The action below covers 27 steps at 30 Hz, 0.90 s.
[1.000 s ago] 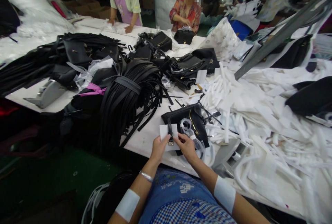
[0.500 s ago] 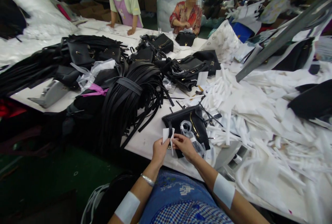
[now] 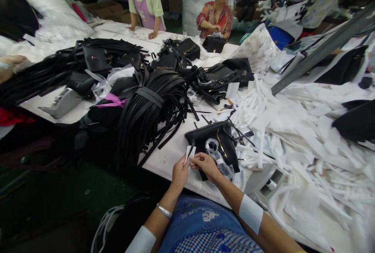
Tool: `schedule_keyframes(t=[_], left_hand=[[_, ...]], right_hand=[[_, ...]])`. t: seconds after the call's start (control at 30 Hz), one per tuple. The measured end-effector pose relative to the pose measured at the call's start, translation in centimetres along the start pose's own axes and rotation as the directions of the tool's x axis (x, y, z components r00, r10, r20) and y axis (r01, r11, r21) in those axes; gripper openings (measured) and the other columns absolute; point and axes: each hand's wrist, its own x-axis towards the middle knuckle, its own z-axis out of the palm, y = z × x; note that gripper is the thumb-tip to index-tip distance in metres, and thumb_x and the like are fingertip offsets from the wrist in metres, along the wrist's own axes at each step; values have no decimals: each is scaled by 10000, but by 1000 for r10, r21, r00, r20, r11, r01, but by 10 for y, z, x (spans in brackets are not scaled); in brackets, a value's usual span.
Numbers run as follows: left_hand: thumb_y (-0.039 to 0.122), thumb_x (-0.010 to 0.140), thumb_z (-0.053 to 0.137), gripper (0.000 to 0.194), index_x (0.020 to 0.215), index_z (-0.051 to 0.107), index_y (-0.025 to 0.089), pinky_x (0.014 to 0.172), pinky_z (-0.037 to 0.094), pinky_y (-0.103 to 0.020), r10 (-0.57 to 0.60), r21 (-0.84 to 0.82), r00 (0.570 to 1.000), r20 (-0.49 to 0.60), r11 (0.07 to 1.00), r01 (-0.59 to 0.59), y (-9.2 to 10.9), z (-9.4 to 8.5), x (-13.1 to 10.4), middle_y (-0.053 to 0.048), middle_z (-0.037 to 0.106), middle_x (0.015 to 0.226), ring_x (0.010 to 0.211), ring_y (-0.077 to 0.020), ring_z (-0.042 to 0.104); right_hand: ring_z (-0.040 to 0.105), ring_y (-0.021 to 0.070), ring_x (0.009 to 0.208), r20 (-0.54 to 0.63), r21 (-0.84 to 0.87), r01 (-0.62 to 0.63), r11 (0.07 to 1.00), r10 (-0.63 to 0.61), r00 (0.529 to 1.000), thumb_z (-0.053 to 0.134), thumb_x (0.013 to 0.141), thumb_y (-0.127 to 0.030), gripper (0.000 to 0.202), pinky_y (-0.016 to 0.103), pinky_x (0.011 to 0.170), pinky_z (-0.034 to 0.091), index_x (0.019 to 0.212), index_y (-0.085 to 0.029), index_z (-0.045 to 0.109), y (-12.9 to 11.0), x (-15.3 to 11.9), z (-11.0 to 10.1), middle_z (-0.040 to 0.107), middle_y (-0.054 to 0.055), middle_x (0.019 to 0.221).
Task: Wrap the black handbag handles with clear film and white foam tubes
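A small white paper piece (image 3: 192, 151) stands up between my hands, with a dark strip, apparently the strap of a bag, between its flaps. My left hand (image 3: 179, 173) is closed on the paper and strap from the left. From the right, my right hand (image 3: 206, 165) pinches at the paper's edge with thumb and forefinger. Just beyond them a black handbag (image 3: 199, 135) with a gold zip lies on the table. Clear plastic wrapping (image 3: 221, 163) rests on the front of the bag, partly behind my right hand.
A thick bundle of black straps (image 3: 152, 104) lies left of the bag. White paper strips (image 3: 281, 128) cover the right side. Grey tape dispensers (image 3: 63, 102) and a slanted grey pole (image 3: 316, 51) stand around. Two people (image 3: 146, 6) work across the table. Another person's hand (image 3: 11, 67) shows at far left.
The paper's flaps have turned and tilted to the right around the strap. My right hand has shifted slightly left. The view has swung a little left, and another person's hand has appeared there.
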Motion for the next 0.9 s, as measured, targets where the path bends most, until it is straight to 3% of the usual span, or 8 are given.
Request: schedule_keyframes(t=[0.1,0.2,0.3,0.37,0.53,0.73,0.9], left_hand=[[245,748,658,313,1054,701,195,1012,374,-376,-7,-5,999,32,1000,7,2,-4,3,-73,703,1093,1100,-275,595],[232,755,651,332,1082,695,193,1020,379,-381,15,74,1000,14,997,-16,1,-4,0,-84,689,1127,1128,-284,582],[185,809,563,402,1207,619,202,994,410,-358,99,316,995,0,944,-94,1,-1,-6,-91,650,1202,1136,-258,579],[130,845,462,474,1310,519,207,967,436,-345,151,510,988,36,848,-148,2,1,-10,-89,627,1239,1118,-228,592],[62,855,392,537,1363,444,230,967,453,-316,275,738,954,116,619,-269,9,0,-16,-66,597,1284,1138,-187,576],[83,875,407,517,1365,443,244,904,502,-326,372,824,910,185,446,-350,10,-7,-16,-80,608,1247,1067,-200,604],[48,854,415,540,1358,452,239,832,525,-301,367,869,916,161,387,-308,11,-11,-12,-80,633,1188,1001,-197,624]], right_hand=[[620,146,585,51,-98,51,994,-46,998,680,714,-473,352,282,610,515,868,-165,609,-11,4,-4,636,2,625],[529,113,485,18,-199,132,971,-131,991,688,699,-469,317,237,515,436,768,-175,594,-16,8,-3,556,-44,527],[432,80,424,-73,-182,115,976,-130,989,685,691,-449,322,205,447,329,629,-184,511,-13,11,5,492,-65,464],[405,72,410,-147,-140,104,985,-124,981,693,677,-421,315,197,435,298,612,-186,494,-8,12,13,481,-69,445],[426,67,405,-234,41,60,997,-49,971,699,654,-374,292,193,454,340,586,-180,492,-2,10,28,497,-62,452],[519,86,441,-165,177,-16,984,46,985,715,626,-312,237,208,499,441,584,-165,534,-16,-3,33,573,-19,499],[622,135,589,-48,281,3,960,11,999,711,683,-437,317,249,612,521,660,-144,593,-28,-11,37,634,27,628]])
